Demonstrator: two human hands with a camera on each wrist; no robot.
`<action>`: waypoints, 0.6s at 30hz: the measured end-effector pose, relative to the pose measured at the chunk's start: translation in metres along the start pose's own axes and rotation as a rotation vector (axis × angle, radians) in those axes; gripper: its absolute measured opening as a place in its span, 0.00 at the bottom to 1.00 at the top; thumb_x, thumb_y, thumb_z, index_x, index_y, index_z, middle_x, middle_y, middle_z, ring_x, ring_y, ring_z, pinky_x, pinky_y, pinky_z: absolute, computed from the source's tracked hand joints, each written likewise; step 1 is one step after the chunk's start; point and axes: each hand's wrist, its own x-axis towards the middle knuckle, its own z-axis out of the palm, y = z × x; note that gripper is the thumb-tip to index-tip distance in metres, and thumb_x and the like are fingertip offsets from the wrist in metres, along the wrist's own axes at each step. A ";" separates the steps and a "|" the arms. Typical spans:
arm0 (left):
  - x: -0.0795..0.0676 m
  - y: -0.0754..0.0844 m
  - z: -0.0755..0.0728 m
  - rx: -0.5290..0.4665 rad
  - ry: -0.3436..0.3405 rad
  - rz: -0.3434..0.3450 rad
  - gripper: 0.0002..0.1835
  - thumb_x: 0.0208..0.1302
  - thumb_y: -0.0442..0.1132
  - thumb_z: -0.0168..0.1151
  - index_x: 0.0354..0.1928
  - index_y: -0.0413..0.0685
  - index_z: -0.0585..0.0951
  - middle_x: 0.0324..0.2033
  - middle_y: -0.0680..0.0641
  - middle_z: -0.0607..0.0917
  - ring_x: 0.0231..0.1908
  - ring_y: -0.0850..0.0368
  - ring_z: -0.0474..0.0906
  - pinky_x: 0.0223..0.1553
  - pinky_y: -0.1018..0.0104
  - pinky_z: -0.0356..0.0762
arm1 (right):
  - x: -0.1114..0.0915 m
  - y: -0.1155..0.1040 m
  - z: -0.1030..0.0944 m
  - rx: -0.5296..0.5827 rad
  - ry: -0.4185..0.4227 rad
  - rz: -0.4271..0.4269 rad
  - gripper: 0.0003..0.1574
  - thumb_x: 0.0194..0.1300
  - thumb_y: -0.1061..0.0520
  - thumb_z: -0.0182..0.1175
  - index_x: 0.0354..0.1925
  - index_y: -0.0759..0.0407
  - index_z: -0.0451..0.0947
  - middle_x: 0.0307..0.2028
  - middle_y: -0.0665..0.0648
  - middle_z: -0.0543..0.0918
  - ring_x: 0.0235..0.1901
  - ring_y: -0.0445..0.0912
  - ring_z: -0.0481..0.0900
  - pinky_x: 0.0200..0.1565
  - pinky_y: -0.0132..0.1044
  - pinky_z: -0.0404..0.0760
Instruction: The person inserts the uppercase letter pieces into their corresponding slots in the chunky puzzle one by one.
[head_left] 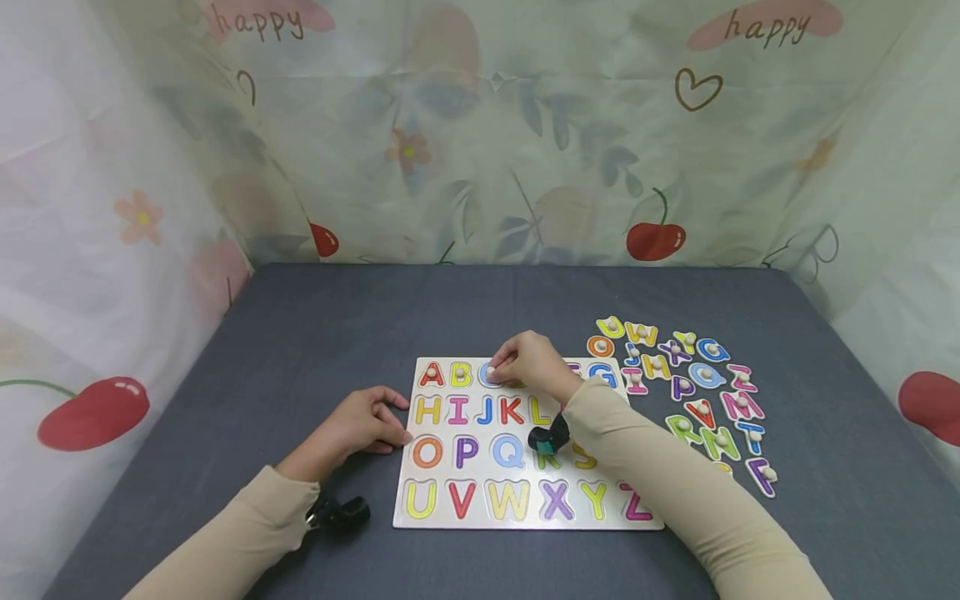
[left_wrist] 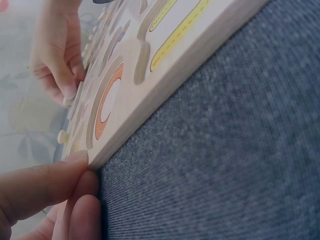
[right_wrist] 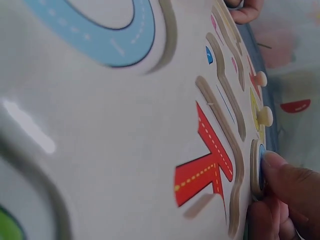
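Note:
A white wooden alphabet puzzle board lies on the dark cloth. My right hand pinches the knob of a blue letter C piece at the C slot in the top row; my fingers partly hide it. In the right wrist view the piece lies at the board surface under my thumb. My left hand holds the board's left edge; in the left wrist view its thumb lies on the rim. The A piece and B piece, with knobs, sit in their slots.
Several knobbed letter pieces are scattered right of the board, some close to its upper right corner. My right forearm crosses the board's right side. The table ends at a patterned curtain behind.

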 end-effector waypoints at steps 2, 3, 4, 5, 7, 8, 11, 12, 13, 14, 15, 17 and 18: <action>0.000 0.000 0.000 0.003 -0.003 -0.001 0.27 0.45 0.28 0.75 0.49 0.39 0.76 0.24 0.47 0.82 0.23 0.59 0.78 0.25 0.66 0.79 | 0.000 0.000 0.001 -0.001 -0.001 0.000 0.08 0.53 0.56 0.73 0.31 0.58 0.85 0.25 0.52 0.85 0.25 0.41 0.81 0.30 0.30 0.77; 0.000 0.001 0.000 0.003 -0.002 -0.003 0.27 0.45 0.28 0.75 0.49 0.39 0.76 0.24 0.47 0.82 0.23 0.59 0.78 0.25 0.66 0.79 | -0.001 0.000 0.001 -0.002 -0.001 0.003 0.08 0.53 0.56 0.73 0.31 0.58 0.85 0.25 0.52 0.85 0.25 0.41 0.81 0.30 0.30 0.77; 0.000 0.001 0.000 0.003 -0.002 -0.005 0.26 0.46 0.28 0.75 0.49 0.39 0.76 0.24 0.47 0.82 0.23 0.59 0.78 0.25 0.66 0.79 | -0.001 0.000 0.001 -0.005 -0.001 0.003 0.08 0.53 0.56 0.73 0.31 0.58 0.85 0.25 0.52 0.85 0.25 0.41 0.80 0.30 0.30 0.77; 0.000 0.001 0.000 0.002 0.000 -0.008 0.26 0.46 0.28 0.75 0.49 0.39 0.76 0.24 0.47 0.82 0.23 0.59 0.78 0.25 0.66 0.79 | -0.001 -0.001 0.001 -0.007 -0.002 0.004 0.09 0.53 0.56 0.73 0.32 0.58 0.85 0.25 0.52 0.85 0.25 0.41 0.80 0.30 0.30 0.76; 0.000 0.001 0.000 0.008 -0.004 -0.009 0.26 0.46 0.28 0.75 0.49 0.39 0.76 0.24 0.47 0.82 0.23 0.59 0.78 0.25 0.66 0.79 | -0.001 -0.001 0.001 -0.010 -0.005 0.006 0.09 0.54 0.56 0.73 0.32 0.58 0.85 0.25 0.52 0.85 0.26 0.41 0.80 0.30 0.30 0.76; 0.000 0.001 0.000 0.008 -0.003 -0.011 0.26 0.46 0.28 0.75 0.49 0.39 0.76 0.24 0.47 0.82 0.23 0.59 0.78 0.25 0.66 0.79 | -0.001 -0.001 0.001 -0.008 -0.006 0.007 0.09 0.54 0.56 0.73 0.32 0.58 0.85 0.26 0.52 0.85 0.26 0.41 0.80 0.30 0.30 0.76; 0.000 0.001 0.000 0.010 -0.001 -0.014 0.27 0.46 0.28 0.76 0.49 0.39 0.76 0.24 0.47 0.82 0.24 0.59 0.78 0.25 0.66 0.80 | 0.000 0.000 0.001 -0.004 -0.011 0.009 0.09 0.53 0.56 0.73 0.31 0.58 0.85 0.26 0.52 0.85 0.25 0.41 0.80 0.30 0.30 0.77; 0.001 0.001 0.000 0.012 -0.001 -0.016 0.27 0.46 0.28 0.76 0.49 0.39 0.76 0.24 0.47 0.82 0.24 0.59 0.78 0.25 0.66 0.80 | 0.001 0.000 0.001 -0.004 -0.011 0.009 0.09 0.53 0.56 0.74 0.31 0.58 0.85 0.26 0.52 0.85 0.25 0.41 0.80 0.30 0.30 0.77; 0.001 0.001 0.000 0.013 0.000 -0.017 0.27 0.46 0.28 0.76 0.49 0.39 0.76 0.24 0.47 0.82 0.24 0.59 0.78 0.25 0.66 0.80 | 0.001 0.001 0.001 -0.005 -0.012 0.010 0.09 0.53 0.56 0.74 0.31 0.58 0.85 0.26 0.52 0.85 0.25 0.42 0.80 0.30 0.30 0.77; 0.001 0.001 0.000 0.013 0.001 -0.019 0.27 0.46 0.28 0.76 0.49 0.40 0.76 0.24 0.47 0.82 0.24 0.59 0.78 0.25 0.66 0.80 | 0.002 0.001 0.001 -0.008 -0.013 0.007 0.09 0.53 0.56 0.74 0.31 0.58 0.85 0.26 0.52 0.85 0.25 0.42 0.80 0.29 0.30 0.77; 0.001 0.001 0.000 0.013 0.001 -0.020 0.27 0.46 0.28 0.76 0.49 0.40 0.76 0.24 0.47 0.82 0.24 0.59 0.78 0.25 0.66 0.80 | 0.003 0.001 0.001 -0.015 -0.013 0.006 0.09 0.52 0.56 0.74 0.31 0.57 0.85 0.26 0.52 0.85 0.25 0.42 0.80 0.29 0.30 0.77; 0.001 0.000 0.000 0.011 -0.002 -0.019 0.27 0.46 0.28 0.76 0.49 0.40 0.76 0.24 0.47 0.82 0.24 0.59 0.78 0.26 0.66 0.80 | 0.004 0.001 0.001 -0.024 -0.015 0.005 0.08 0.52 0.56 0.74 0.31 0.57 0.85 0.26 0.52 0.85 0.25 0.42 0.80 0.29 0.30 0.77; 0.001 0.000 0.000 0.011 -0.003 -0.017 0.27 0.46 0.29 0.76 0.49 0.39 0.76 0.24 0.47 0.82 0.24 0.59 0.78 0.26 0.66 0.80 | 0.004 0.001 0.001 -0.027 -0.017 0.006 0.08 0.52 0.56 0.74 0.31 0.57 0.85 0.26 0.52 0.85 0.25 0.42 0.81 0.29 0.30 0.77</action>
